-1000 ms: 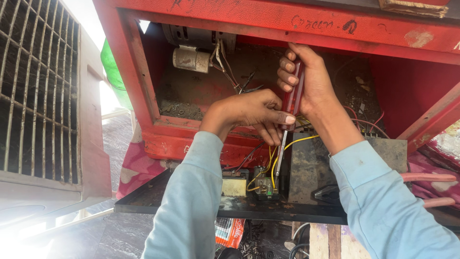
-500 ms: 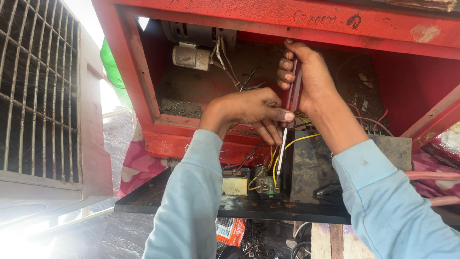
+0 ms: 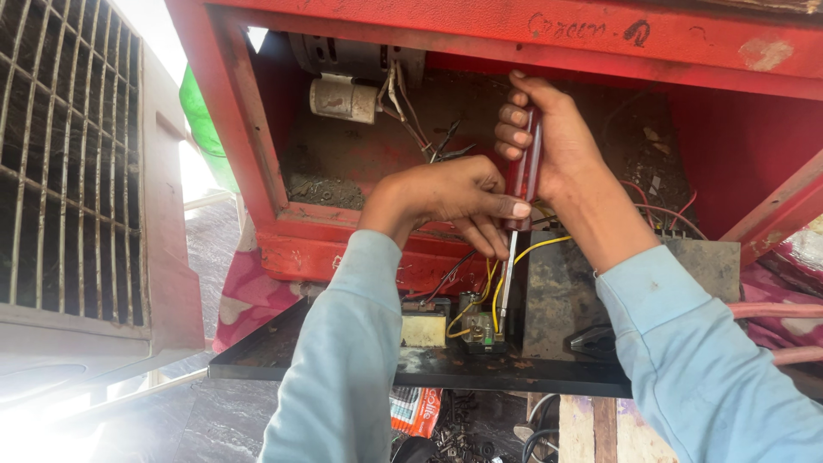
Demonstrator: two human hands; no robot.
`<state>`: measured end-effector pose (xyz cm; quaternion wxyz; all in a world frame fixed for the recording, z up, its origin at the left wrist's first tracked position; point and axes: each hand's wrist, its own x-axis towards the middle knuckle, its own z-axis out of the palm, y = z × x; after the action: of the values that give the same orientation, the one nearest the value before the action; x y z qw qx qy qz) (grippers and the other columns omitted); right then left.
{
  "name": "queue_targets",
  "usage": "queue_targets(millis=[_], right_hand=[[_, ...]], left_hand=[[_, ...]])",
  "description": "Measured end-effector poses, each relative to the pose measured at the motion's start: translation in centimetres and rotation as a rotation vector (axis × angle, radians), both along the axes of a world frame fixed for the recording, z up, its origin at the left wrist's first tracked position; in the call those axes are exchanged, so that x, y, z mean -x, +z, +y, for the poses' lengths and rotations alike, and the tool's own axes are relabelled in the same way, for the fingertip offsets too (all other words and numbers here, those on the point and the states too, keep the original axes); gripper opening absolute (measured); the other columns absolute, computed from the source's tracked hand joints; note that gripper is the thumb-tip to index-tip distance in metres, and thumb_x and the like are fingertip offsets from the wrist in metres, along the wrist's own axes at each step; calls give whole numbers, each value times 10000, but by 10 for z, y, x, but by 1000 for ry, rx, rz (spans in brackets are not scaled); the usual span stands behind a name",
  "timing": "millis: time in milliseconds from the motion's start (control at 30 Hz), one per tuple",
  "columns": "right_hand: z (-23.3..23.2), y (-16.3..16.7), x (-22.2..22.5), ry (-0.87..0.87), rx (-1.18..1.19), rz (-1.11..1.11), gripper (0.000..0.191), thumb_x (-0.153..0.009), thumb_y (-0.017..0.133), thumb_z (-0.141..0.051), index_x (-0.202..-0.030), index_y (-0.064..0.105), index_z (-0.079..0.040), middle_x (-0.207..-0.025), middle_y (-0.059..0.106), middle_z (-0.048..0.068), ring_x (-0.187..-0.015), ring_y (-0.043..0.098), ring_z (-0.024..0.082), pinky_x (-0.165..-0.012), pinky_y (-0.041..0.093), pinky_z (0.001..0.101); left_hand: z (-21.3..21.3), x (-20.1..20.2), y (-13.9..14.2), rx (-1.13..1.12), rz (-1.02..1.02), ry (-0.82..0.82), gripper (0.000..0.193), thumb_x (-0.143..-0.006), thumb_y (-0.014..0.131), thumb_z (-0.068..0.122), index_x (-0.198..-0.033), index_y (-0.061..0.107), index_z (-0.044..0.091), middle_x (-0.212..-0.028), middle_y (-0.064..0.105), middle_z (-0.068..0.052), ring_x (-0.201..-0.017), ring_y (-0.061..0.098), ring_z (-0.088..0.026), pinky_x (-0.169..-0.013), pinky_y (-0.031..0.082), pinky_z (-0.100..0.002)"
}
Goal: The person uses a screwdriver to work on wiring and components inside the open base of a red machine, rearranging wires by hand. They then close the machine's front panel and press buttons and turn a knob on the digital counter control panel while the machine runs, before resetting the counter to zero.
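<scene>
Right hand [image 3: 557, 146]: grip wrapped fully around dark red screwdriver [image 3: 520, 184] handle, shaft running toward 6 o'clock. Left hand [image 3: 454, 199] at 9 o'clock of it, thumb and fingers pinched closed against the handle's lower end. Tip meets small component block [image 3: 483, 330] on black tray [image 3: 283, 356], among yellow wires [image 3: 523, 255]. Red metal cabinet [image 3: 249, 163] at 12 o'clock, motor [image 3: 343, 56] inside.

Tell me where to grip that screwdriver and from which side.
Grip the screwdriver by its dark red handle, coming from the right, as the right hand does. It stands nearly upright, blade down in the small component, so the bare shaft suits only a steadying pinch from the left hand.
</scene>
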<state>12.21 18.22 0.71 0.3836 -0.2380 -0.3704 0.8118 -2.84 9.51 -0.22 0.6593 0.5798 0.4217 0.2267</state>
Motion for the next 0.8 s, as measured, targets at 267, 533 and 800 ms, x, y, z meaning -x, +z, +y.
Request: queue_targets(millis=[267, 533, 800], right_hand=[[7, -1, -5, 32, -35, 103, 269, -1046, 614, -244, -814, 518, -146, -623, 454, -38, -492, 410, 88, -450, 363, 252], [4, 0, -5, 15, -69, 97, 284, -1054, 607, -240, -802, 510, -152, -615, 445, -46, -486, 401, 77, -444, 357, 240], [-1, 0, -6, 78, -77, 163, 302, -1072, 597, -244, -797, 508, -156, -618, 446, -51, -487, 399, 68, -450, 360, 226]], left_hand=[[3, 0, -1, -70, -32, -3, 465, -915, 701, 331, -989, 669, -126, -939, 770, -251, -846, 819, -312, -709, 707, -362], [0, -3, 6, -78, 41, 25, 462, -928, 693, 328, -942, 646, -131, -938, 780, -257, -842, 829, -290, -685, 707, -349], [-5, -5, 14, -100, 50, 42, 427, -893, 723, 322, -944, 685, -100, -931, 784, -241, -815, 822, -270, -672, 706, -324]])
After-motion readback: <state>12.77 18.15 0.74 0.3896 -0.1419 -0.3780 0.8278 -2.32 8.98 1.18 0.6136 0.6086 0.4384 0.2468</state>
